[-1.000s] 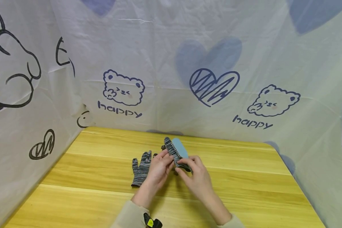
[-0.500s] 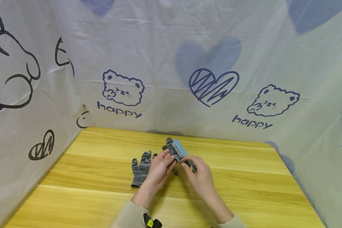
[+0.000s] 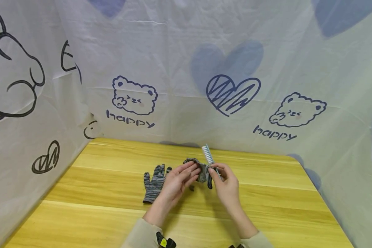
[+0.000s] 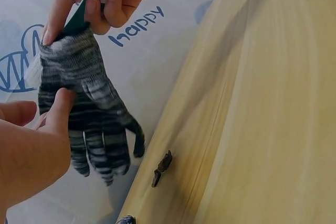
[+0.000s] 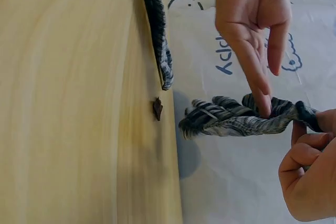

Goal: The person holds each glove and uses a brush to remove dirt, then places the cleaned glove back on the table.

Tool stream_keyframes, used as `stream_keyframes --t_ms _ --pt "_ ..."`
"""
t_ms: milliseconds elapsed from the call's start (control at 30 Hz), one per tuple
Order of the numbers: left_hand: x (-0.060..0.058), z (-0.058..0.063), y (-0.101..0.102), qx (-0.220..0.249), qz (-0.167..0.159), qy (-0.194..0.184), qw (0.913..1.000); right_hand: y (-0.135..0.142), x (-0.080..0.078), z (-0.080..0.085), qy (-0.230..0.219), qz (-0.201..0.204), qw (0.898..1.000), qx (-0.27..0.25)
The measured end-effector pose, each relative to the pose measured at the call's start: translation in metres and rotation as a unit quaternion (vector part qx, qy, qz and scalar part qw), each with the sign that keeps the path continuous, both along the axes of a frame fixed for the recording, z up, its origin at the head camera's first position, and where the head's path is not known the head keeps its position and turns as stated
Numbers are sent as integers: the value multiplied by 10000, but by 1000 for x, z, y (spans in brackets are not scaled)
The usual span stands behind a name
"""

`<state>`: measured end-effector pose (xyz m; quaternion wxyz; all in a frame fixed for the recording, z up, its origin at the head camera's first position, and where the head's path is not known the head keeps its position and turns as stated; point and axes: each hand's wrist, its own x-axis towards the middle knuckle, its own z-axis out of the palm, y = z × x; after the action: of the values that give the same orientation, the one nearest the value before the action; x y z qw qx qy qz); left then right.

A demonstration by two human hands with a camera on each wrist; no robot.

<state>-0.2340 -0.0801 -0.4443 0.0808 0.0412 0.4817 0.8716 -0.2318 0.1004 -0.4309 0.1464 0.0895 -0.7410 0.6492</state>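
A grey-and-black striped knit glove [image 4: 86,85] hangs between my two hands. My right hand [image 3: 225,184] pinches its cuff and also holds a brush [image 3: 207,154] with white bristles and a light blue back. In the left wrist view the brush's green handle [image 4: 79,17] runs along the cuff within the right fingers. My left hand [image 3: 177,181] has its fingers extended against the glove, and a fingertip touches it in the right wrist view. A second matching glove [image 3: 153,187] lies flat on the table beside my left forearm.
Small dark crumpled bits [image 4: 163,167] lie on the wooden table [image 3: 266,206] below the held glove. A white cloth [image 3: 179,103] printed with bears and hearts hangs behind the table and along its left side.
The brush has come off the glove and now stands upright to its right. My right hand has shifted right with the cuff, the glove has turned, and my left fingers have straightened.
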Motion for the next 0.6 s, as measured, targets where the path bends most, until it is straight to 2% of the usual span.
stream_keyframes --t_ms 267,467,600 --pt "1 -5 5 -305 -492 -158 9982 6 -4 3 -154 -357 9965 -736" --pt "4 -10 13 -324 -898 -241 9951 7 -5 5 -199 -366 9846 -1700" --pt "6 -11 18 -279 -1300 -328 9906 6 -4 7 -287 -314 9790 -1996"
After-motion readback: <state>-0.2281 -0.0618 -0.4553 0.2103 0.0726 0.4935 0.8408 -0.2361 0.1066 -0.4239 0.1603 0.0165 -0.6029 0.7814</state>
